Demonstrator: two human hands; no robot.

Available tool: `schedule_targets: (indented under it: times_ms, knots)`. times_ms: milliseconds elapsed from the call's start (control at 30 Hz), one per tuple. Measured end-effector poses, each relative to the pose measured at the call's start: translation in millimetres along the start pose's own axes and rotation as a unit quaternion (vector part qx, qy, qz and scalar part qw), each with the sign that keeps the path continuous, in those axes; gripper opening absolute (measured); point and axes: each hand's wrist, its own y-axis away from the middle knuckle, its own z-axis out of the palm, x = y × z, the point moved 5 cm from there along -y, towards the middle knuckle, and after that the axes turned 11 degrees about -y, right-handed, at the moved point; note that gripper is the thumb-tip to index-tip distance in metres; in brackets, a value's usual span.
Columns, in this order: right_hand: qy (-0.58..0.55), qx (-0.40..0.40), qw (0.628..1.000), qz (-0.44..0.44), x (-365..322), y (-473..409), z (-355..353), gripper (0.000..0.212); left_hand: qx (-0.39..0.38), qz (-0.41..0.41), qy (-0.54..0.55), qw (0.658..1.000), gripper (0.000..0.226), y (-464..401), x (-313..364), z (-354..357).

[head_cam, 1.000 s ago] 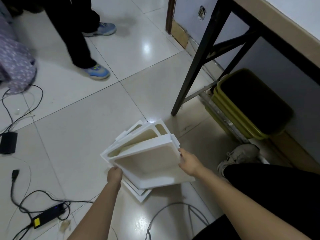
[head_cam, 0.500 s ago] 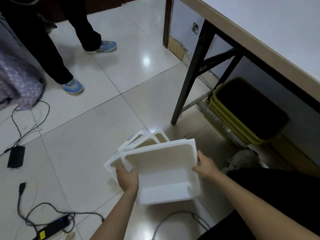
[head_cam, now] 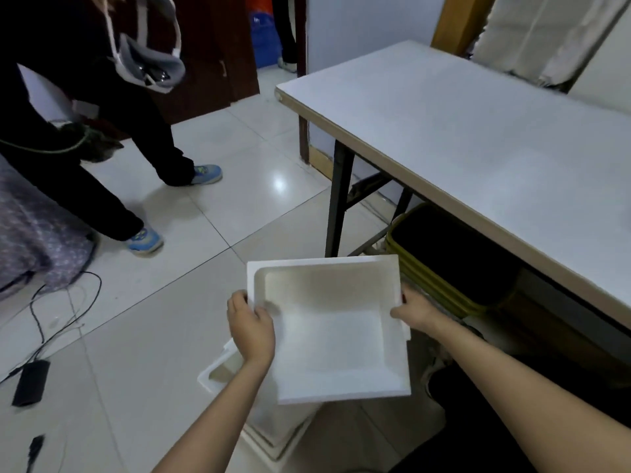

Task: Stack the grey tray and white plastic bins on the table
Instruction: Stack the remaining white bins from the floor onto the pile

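Hands (head_cam: pixel 252 325) on white bin (head_cam: pixel 336 331) sides

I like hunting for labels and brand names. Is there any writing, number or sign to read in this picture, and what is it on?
None can be read.
White bin held by the left hand and right hand: plain, no print.
Table: bare top, no label.
Blue shoes: coloured marks, too blurred to read.
Black adapter on the floor: no legible text.

2 hands (head_cam: pixel 252 331), 1 held white bin (head_cam: pixel 329 327), 1 table (head_cam: pixel 478 138).
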Motion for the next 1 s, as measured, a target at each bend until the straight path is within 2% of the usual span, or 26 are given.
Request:
schedule_targets:
  times_ms: [133, 267, 400, 533, 633, 733, 867, 1000]
  knots:
    - [-0.057, -0.025, 0.998, -0.032, -54.7, 8.3, -15.5, 0.063, 0.068, 0.057, -0.004, 0.996, 0.026, -45.8, 51.1, -48.5]
    - [-0.105, -0.025, 0.992, -0.071, -118.6, 16.1, -25.0, 0.065, 0.120, 0.072, -0.007, 0.990, 0.027, -94.4, 100.4, -107.9]
    - [-0.170, -0.036, 0.978, -0.114, -175.6, 32.6, -36.4, 0.061, 0.138, 0.108, -0.038, 0.984, 0.030, -142.3, 143.0, -162.5]
    - [-0.206, -0.047, 0.967, -0.141, -222.8, 51.8, -65.2, 0.044, 0.132, 0.146, -0.056, 0.979, 0.029, -167.0, 192.3, -203.8]
    - [-0.202, 0.004, 0.965, -0.167, -255.1, 65.7, -109.4, 0.035, 0.125, 0.182, -0.075, 0.972, 0.025, -174.8, 238.8, -224.3]
    - [-0.185, 0.064, 0.961, -0.196, -282.2, 83.3, -165.5, 0.039, 0.109, 0.216, -0.105, 0.965, 0.024, -184.0, 286.4, -228.2]
    - [-0.159, 0.161, 0.947, -0.228, -291.7, 111.8, -241.7, 0.045, 0.103, 0.318, -0.196, 0.922, 0.018, -182.9, 365.8, -209.6]
    - [-0.100, 0.263, 0.928, -0.243, -279.8, 140.9, -310.8, 0.033, 0.087, 0.383, -0.244, 0.887, 0.012, -157.8, 451.7, -182.7]
